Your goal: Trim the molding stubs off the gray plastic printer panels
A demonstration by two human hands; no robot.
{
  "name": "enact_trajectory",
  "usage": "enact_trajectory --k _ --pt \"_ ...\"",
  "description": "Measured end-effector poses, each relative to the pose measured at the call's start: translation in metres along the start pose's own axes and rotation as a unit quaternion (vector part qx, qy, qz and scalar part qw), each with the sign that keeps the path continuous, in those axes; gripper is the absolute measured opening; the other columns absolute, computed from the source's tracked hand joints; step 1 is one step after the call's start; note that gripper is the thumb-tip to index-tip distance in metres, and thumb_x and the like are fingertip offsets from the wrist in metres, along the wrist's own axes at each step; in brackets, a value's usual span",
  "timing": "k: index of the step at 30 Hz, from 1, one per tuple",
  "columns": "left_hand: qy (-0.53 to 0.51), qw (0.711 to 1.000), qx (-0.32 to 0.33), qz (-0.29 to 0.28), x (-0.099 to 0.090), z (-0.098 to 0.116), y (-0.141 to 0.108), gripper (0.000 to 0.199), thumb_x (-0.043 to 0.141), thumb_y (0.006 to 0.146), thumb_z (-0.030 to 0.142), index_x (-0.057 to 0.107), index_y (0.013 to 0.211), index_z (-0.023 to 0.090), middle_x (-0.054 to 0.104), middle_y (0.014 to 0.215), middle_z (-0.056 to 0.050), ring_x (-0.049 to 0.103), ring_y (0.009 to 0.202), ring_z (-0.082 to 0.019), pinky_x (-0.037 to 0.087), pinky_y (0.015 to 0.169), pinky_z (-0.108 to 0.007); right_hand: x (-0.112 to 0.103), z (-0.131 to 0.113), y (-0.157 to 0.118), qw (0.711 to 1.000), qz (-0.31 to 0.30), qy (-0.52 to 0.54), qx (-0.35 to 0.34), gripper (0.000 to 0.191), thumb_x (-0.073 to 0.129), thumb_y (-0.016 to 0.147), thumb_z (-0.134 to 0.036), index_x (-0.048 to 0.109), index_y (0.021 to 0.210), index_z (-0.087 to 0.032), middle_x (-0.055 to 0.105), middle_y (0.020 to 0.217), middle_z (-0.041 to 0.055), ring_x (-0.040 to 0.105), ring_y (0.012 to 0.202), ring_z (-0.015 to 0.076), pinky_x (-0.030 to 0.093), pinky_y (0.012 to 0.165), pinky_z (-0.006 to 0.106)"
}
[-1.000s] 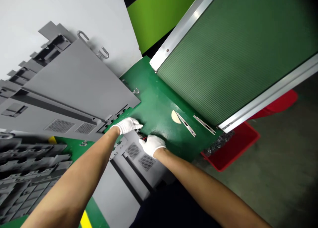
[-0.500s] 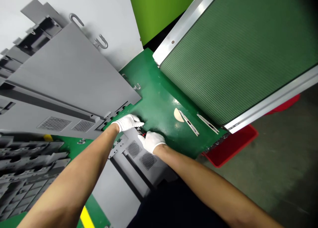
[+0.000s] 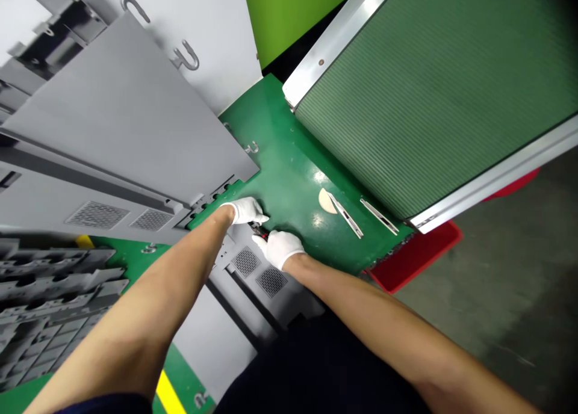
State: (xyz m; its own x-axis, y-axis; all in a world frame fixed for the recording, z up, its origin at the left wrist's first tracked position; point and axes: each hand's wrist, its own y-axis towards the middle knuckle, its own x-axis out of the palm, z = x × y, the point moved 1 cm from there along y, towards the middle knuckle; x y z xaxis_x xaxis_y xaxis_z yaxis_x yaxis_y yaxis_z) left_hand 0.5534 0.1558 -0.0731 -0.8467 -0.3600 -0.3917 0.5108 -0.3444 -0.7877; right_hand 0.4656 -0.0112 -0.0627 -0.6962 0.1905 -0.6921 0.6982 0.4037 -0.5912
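Observation:
A white glove covers my right hand [image 3: 280,248], which is closed around a small red-and-black hand tool [image 3: 259,229] that looks like pliers. Its dark end points up and left, toward my left hand [image 3: 250,211]. That hand, gloved too, has its fingers pressed together by the tool's tip at the far edge of a grey sheet-metal panel [image 3: 237,239]. Anything between those fingers is hidden. The panel lies flat before me, with two mesh vents [image 3: 271,281] and dark slots running along it.
Two slim light-coloured cutter knives [image 3: 345,215] and a cream half-disc [image 3: 327,201] lie on the green tabletop [image 3: 284,161]. Grey panels [image 3: 121,113] stand at left, beside stacked grey parts [image 3: 54,281]. A ribbed green conveyor [image 3: 433,95] rises at right above a red bin [image 3: 415,257].
My left hand has shifted slightly right and up, closer to the tool's tip. The right hand keeps its grip on the tool. The view has tilted a little.

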Motion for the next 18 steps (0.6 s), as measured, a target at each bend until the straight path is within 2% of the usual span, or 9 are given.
enact_trajectory --k 3,6,10,12,14,16,18 --pt "-0.035 0.992 0.090 0.084 0.006 0.002 -0.020 0.044 0.059 0.087 0.055 0.074 0.077 0.016 0.068 0.073 -0.005 0.052 0.068 -0.015 0.041 0.068 -0.029 -0.007 0.002 0.001 0.999 -0.039 0.028 0.001 0.082 0.020 0.095 -0.073 0.072 0.095 -0.010 0.075 0.091 0.0222 0.073 0.090 0.0353 0.055 0.078 0.044" --pt "-0.003 0.967 0.180 0.183 0.013 0.002 -0.043 0.043 0.055 0.093 0.052 0.074 0.076 0.017 0.064 0.073 -0.004 0.051 0.072 -0.015 0.041 0.073 -0.029 -0.013 0.001 0.000 0.996 -0.066 0.055 -0.005 0.079 0.023 0.095 -0.071 0.073 0.097 -0.010 0.074 0.094 0.0241 0.072 0.094 0.0365 0.055 0.082 0.046" --pt "0.059 0.948 0.211 0.230 0.018 -0.001 -0.058 0.039 0.057 0.092 0.052 0.074 0.081 0.019 0.064 0.080 -0.005 0.054 0.076 -0.017 0.043 0.078 -0.031 -0.013 -0.002 0.000 0.996 -0.058 0.068 -0.010 0.081 0.024 0.093 -0.074 0.073 0.097 -0.010 0.074 0.093 0.0236 0.072 0.094 0.0375 0.055 0.080 0.047" --pt "0.076 0.951 0.200 0.221 0.017 -0.001 -0.056 0.040 0.054 0.093 0.052 0.074 0.082 0.019 0.066 0.083 -0.006 0.056 0.080 -0.018 0.043 0.080 -0.031 -0.010 -0.003 0.001 0.997 -0.045 0.061 -0.012 0.081 0.024 0.093 -0.076 0.072 0.097 -0.011 0.074 0.091 0.0226 0.072 0.092 0.0371 0.056 0.078 0.046" --pt "0.092 0.966 0.139 0.196 0.014 0.001 -0.046 0.043 0.053 0.092 0.055 0.074 0.082 0.020 0.068 0.085 -0.007 0.057 0.082 -0.019 0.042 0.080 -0.031 -0.006 -0.004 0.002 0.998 -0.030 0.043 -0.015 0.080 0.023 0.094 -0.074 0.071 0.096 -0.011 0.074 0.089 0.0215 0.073 0.088 0.0362 0.056 0.075 0.046" --pt "0.113 0.984 0.036 0.134 0.009 0.006 -0.030 0.045 0.053 0.089 0.058 0.074 0.080 0.019 0.070 0.082 -0.007 0.058 0.077 -0.019 0.042 0.076 -0.030 -0.002 -0.003 0.004 1.000 -0.012 0.024 -0.012 0.076 0.023 0.096 -0.071 0.070 0.095 -0.010 0.074 0.086 0.0204 0.073 0.085 0.0345 0.056 0.073 0.044" --pt "0.143 0.988 -0.047 0.036 0.004 0.011 -0.010 0.048 0.055 0.086 0.060 0.075 0.077 0.017 0.069 0.076 -0.008 0.055 0.067 -0.018 0.041 0.070 -0.031 0.003 -0.003 0.004 1.000 0.008 0.011 -0.005 0.073 0.025 0.097 -0.069 0.069 0.095 -0.010 0.074 0.085 0.0195 0.074 0.083 0.0330 0.056 0.072 0.043"
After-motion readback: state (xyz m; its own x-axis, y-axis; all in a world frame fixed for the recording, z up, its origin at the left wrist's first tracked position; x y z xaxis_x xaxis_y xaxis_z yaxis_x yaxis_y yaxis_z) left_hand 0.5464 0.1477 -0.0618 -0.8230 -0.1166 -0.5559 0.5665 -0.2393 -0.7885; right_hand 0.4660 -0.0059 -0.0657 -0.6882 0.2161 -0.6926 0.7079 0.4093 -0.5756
